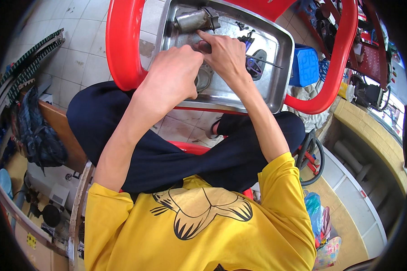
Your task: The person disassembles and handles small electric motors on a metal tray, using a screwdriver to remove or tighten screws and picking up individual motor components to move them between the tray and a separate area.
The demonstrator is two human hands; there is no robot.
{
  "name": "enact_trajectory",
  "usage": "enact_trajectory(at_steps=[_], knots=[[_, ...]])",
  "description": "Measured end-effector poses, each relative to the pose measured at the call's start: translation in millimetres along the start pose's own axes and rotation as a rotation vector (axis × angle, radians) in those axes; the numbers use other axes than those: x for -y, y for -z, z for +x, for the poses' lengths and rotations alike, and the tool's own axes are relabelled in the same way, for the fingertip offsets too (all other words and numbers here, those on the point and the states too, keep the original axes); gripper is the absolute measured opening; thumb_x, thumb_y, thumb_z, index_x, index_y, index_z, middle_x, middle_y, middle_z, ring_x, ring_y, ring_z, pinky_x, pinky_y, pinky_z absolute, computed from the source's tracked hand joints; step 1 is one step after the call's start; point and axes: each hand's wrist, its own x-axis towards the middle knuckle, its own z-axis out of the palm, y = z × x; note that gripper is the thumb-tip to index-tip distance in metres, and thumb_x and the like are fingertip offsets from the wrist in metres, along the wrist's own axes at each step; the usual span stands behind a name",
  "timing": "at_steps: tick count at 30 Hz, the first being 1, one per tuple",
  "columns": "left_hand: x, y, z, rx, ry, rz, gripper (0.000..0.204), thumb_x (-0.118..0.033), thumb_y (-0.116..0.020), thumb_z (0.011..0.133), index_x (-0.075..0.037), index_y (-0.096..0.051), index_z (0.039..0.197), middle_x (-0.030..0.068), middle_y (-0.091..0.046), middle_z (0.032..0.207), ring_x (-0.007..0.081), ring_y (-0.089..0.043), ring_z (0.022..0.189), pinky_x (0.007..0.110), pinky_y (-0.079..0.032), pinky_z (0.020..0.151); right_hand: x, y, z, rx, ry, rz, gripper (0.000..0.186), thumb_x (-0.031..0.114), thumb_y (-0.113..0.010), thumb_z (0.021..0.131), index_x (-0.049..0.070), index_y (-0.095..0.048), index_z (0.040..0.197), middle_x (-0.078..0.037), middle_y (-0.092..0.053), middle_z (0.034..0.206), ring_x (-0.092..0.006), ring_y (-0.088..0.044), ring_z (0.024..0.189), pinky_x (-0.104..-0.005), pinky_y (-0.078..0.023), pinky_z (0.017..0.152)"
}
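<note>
My left hand [169, 77] is closed over the left part of a steel tray [268, 101], above a round metal housing [204, 80] that it partly covers. My right hand [224, 56] is beside it, index finger bent toward a small object between the hands that I cannot make out. A cylindrical metal part [190, 21] with a flange lies at the tray's upper left, near my fingertips. Right of my right hand are a dark oval part with purple [254, 67], a thin rod [271, 63] and small dark pieces [242, 26].
The tray rests on a red plastic chair [122, 45]. A blue container [304, 67] stands at its right, near a shelf with tools [366, 58]. At left are green racks [20, 63] and a dark bag [39, 131]. A black hose [318, 167] lies beside my right leg.
</note>
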Motion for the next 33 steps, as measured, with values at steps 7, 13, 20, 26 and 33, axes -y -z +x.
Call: enact_trajectory(at_steps=[7,13,20,26,33], knots=[[-0.9,1.2,-2.6,-0.053,-0.013,0.028,0.047,-0.010,-0.087,0.059,0.005,-0.070,0.100,0.0266,-0.070,0.092,0.0441,-0.069,0.091,0.049,-0.057,0.083,17.3,2.7,22.7,-0.020,-0.005,0.027,0.026,0.032,-0.073,0.085,0.025,-0.077,0.109,-0.012,-0.072,0.075,-0.0367,-0.071,0.070,-0.0466,-0.052,0.060],[-3.2,5.6,-1.8,-0.008,0.027,0.046,0.045,-0.011,-0.088,0.059,0.004,-0.069,0.097,0.0249,-0.069,0.090,0.0439,-0.068,0.090,0.049,-0.056,0.083,29.8,-11.4,28.8,-0.104,-0.081,0.054,0.016,0.035,-0.071,0.087,0.023,-0.077,0.095,-0.014,-0.072,0.073,-0.0372,-0.070,0.067,-0.0475,-0.052,0.059],[-2.0,4.7,0.4,0.054,0.047,0.025,0.047,-0.011,-0.089,0.058,0.003,-0.069,0.099,0.0241,-0.068,0.089,0.0425,-0.068,0.090,0.049,-0.056,0.084,37.7,-5.6,30.0,-0.095,-0.113,0.040,0.015,0.036,-0.071,0.087,0.022,-0.076,0.091,-0.013,-0.071,0.071,-0.0373,-0.071,0.068,-0.0476,-0.052,0.060],[-3.5,2.2,-0.7,0.018,0.035,0.038,0.045,-0.011,-0.089,0.059,0.003,-0.068,0.097,0.0235,-0.068,0.090,0.0422,-0.068,0.090,0.049,-0.056,0.084,35.0,-12.0,32.3,-0.092,-0.108,0.036,0.015,0.034,-0.071,0.087,0.020,-0.074,0.091,-0.012,-0.072,0.074,-0.0369,-0.072,0.071,-0.0480,-0.051,0.062],[-1.4,3.5,0.6,0.013,0.012,0.039,0.043,-0.008,-0.087,0.057,0.003,-0.066,0.093,0.0247,-0.069,0.090,0.0431,-0.069,0.090,0.049,-0.056,0.082,28.4,-8.1,28.8,-0.003,-0.072,0.034,0.022,0.031,-0.074,0.082,0.023,-0.075,0.102,-0.012,-0.075,0.081,-0.0351,-0.072,0.075,-0.0455,-0.053,0.064]])
